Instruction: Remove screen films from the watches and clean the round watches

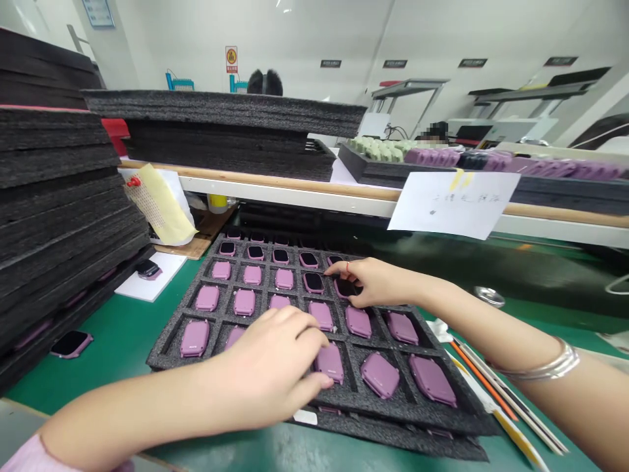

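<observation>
A black foam tray (167, 347) holds rows of purple watch cases. The far rows lie with their dark screens up, the near rows with their purple backs up. My right hand (371, 280) reaches into a middle row, its thumb and fingers closed around a screen-up watch case (345, 288). Nearer to me, my left hand (275, 364) is curled over the front rows. Its thumb and index finger touch the edges of a back-up watch case (330, 362) in its compartment, and the hand hides part of the neighbouring cases.
Tall stacks of black foam trays (54, 183) stand at left. Loose watches lie on the green table (113, 393). A shelf (285, 187) crosses behind, bearing foam sheets, a tray of green and purple parts (388, 149) and a hanging paper (455, 203). Thin sticks (491, 387) lie at right.
</observation>
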